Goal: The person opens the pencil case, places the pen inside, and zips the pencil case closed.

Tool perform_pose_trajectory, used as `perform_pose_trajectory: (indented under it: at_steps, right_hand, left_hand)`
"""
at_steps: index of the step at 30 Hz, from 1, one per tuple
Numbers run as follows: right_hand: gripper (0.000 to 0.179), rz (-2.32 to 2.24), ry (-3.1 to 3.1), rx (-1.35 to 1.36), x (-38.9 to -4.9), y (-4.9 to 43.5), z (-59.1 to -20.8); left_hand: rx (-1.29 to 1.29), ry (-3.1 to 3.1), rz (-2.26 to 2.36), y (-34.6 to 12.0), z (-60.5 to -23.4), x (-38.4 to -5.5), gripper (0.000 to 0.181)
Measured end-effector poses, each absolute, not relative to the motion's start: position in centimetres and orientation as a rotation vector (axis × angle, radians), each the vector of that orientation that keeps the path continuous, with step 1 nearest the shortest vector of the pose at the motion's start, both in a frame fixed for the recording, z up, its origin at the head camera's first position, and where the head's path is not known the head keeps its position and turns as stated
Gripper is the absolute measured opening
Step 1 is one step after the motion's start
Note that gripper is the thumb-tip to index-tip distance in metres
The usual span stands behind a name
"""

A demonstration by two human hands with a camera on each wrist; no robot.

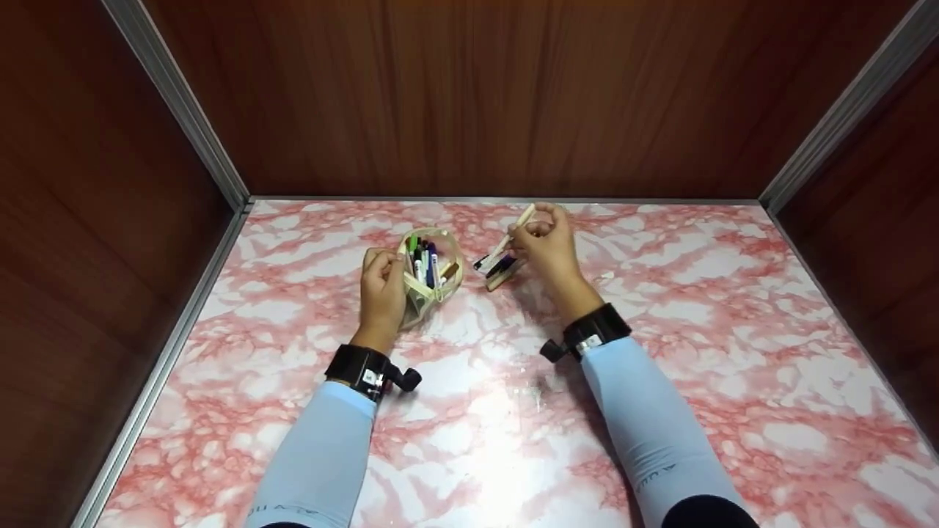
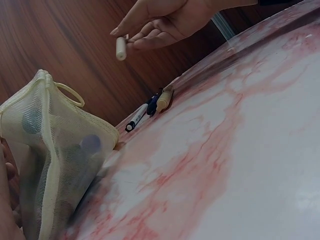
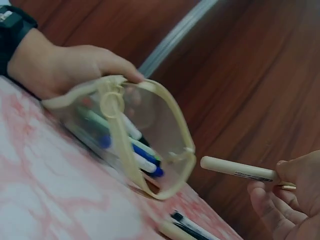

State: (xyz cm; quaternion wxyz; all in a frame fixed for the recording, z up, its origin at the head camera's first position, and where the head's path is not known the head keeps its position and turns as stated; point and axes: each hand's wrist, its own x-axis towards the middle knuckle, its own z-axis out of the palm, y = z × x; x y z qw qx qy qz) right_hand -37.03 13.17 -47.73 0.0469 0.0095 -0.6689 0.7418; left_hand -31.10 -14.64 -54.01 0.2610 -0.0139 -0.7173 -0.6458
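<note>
My left hand (image 1: 382, 290) grips the side of a cream mesh pencil pouch (image 1: 417, 312) with a zipped rim. The pouch's mouth is spread wide, and several pens and markers (image 3: 145, 162) lie inside, some with blue, green or black caps. To the right of it, my right hand (image 1: 554, 253) pinches a cream-coloured marker (image 3: 235, 168) between thumb and fingers, raised above the table. The marker's free end points toward the pouch mouth in the right wrist view. Below that hand, a white pen with a dark end (image 2: 137, 117) and a cream marker (image 2: 164, 100) lie among loose pens.
The table (image 1: 469, 381) has a red and white marbled top. Dark wood panels (image 1: 469, 95) enclose it at the back and both sides, with metal strips (image 1: 191, 110) along the corners. Black bands with small cameras (image 1: 598, 331) sit on both wrists.
</note>
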Motion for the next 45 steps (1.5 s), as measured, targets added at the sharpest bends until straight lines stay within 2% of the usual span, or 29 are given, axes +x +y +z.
perform_pose_trajectory:
  at_steps: [6, 13, 23, 27, 33, 45]
  right_hand:
    - [0.055, 2.301, -2.037, 0.035, -37.0, 9.2, -48.2]
    - [0.053, 2.13, -2.252, 0.08, -36.2, 5.6, -48.6]
    - [0.05, 2.208, -2.432, 0.247, -35.1, 2.6, -49.2]
    - [0.04, 2.099, -2.546, 0.307, -34.9, 2.0, -48.8]
    - [0.017, 1.891, -2.612, 0.384, -34.9, 3.1, -48.3]
    - [0.015, 1.682, -2.666, 0.308, -36.4, 10.6, -48.2]
  left_hand:
    - [-0.026, -1.937, -1.755, -14.6, -54.0, -31.2, 0.023]
    - [-0.025, -1.959, -1.746, -14.5, -54.0, -31.1, 0.022]
    - [-0.048, -1.94, -1.695, -14.6, -54.0, -31.1, 0.025]
    - [-0.073, -1.924, -1.675, -14.6, -54.0, -31.2, 0.026]
    - [-0.069, -1.942, -1.668, -14.6, -54.0, -31.0, 0.025]
    - [-0.071, -1.895, -1.692, -14.8, -54.2, -31.1, 0.023]
